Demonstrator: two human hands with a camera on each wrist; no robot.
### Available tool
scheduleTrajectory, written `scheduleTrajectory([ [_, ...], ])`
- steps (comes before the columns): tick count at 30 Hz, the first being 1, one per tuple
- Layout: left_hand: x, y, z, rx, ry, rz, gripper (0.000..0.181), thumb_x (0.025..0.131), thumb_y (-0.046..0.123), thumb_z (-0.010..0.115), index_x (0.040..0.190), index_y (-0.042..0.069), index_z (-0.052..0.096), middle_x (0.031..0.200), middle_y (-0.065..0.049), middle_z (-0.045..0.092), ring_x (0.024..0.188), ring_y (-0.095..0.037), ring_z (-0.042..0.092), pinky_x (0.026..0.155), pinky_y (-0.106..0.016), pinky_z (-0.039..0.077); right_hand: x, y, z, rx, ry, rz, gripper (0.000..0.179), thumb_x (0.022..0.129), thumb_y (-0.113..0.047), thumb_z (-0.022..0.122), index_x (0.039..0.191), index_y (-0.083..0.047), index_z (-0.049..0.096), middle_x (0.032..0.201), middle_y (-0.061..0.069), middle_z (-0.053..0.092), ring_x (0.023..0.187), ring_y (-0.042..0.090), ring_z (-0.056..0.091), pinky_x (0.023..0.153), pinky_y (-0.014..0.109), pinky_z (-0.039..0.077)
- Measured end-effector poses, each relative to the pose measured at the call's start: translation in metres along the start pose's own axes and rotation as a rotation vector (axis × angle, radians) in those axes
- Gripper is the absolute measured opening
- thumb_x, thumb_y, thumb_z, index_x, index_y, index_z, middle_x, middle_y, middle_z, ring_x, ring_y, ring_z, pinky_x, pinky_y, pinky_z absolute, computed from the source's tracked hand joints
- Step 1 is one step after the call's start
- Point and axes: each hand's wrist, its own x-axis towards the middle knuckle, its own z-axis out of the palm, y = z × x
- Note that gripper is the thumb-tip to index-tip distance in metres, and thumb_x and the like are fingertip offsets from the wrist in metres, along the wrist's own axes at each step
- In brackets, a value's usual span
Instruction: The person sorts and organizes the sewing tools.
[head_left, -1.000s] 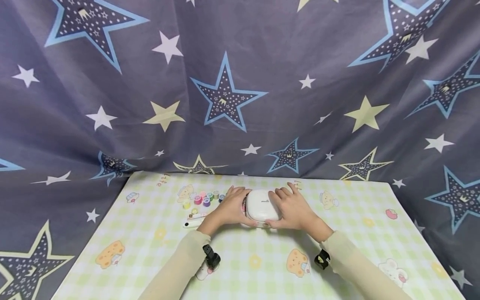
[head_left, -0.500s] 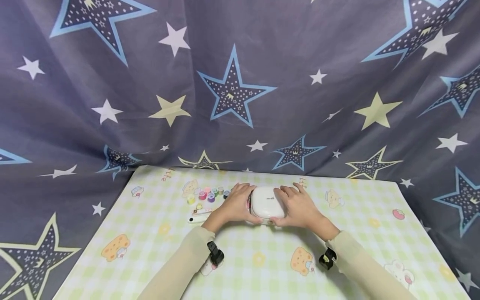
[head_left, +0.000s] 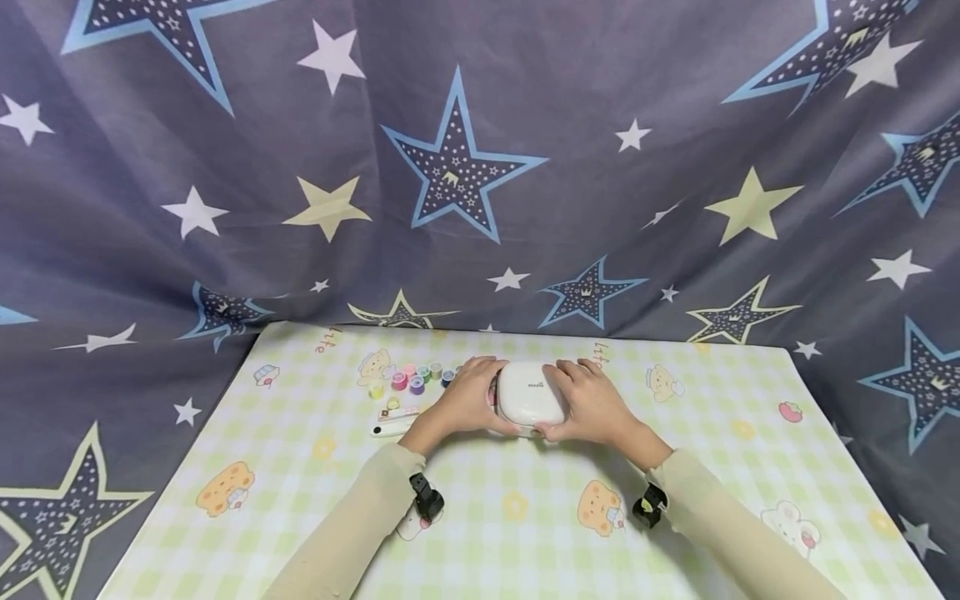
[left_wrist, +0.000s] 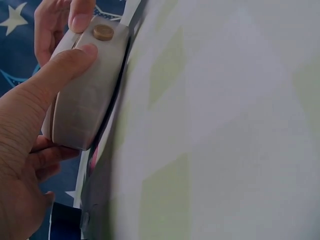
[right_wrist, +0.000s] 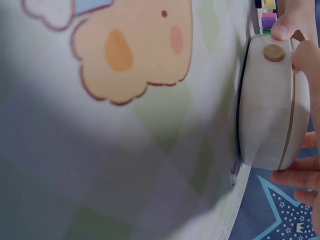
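Note:
A rounded white case (head_left: 529, 392) with small dark lettering on its lid lies on the table between my two hands. My left hand (head_left: 472, 398) grips its left side, thumb along the front and fingers round the far side. From the right, my right hand (head_left: 592, 404) holds the opposite side in the same way, fingertips over the lid's edge. Both thumbs sit near a round brown button (left_wrist: 103, 32) on the front wall, seen in the left wrist view. A thin seam runs round the case in the right wrist view, with the lid down along it.
Left of the case stand several small thread spools, among them a pink spool (head_left: 399, 381) and a purple spool (head_left: 417, 385). Nearer me lies a slim white tool (head_left: 390, 428) with a black dot. A star-patterned curtain (head_left: 480, 208) hangs behind the checked tablecloth (head_left: 300, 500).
The head view has shifted slightly, and the table sits a little higher in it. Both hands keep their hold on the white case, which stays in about the same place.

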Motion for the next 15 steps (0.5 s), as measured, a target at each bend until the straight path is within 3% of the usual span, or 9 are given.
scheduleTrajectory([
  [10,-0.0007,-0.0005,-0.0015,0.049,0.003,0.042,0.115,0.06,0.06,0.092,0.151,0.007,0.045,0.151,-0.012,0.052,0.146,-0.032,0.04,0.125,-0.05,0.022,0.0056,0.0038,0.0022,-0.028,-0.011,-0.037,0.097,0.066,-0.072,0.072,0.133,-0.003,0.059,0.119,0.018,0.065,0.109,0.033,0.063,0.107,0.055,0.045],
  [15,-0.0032,0.0006,-0.0002,0.058,0.0,0.044,0.115,0.062,0.061,0.091,0.151,0.006,0.044,0.151,-0.012,0.051,0.146,-0.031,0.041,0.126,-0.049,0.021,0.0039,0.0047,0.0057,0.015,0.011,-0.039,0.097,0.064,-0.068,0.077,0.131,-0.001,0.06,0.115,0.019,0.065,0.102,0.035,0.065,0.099,0.05,0.052],
])
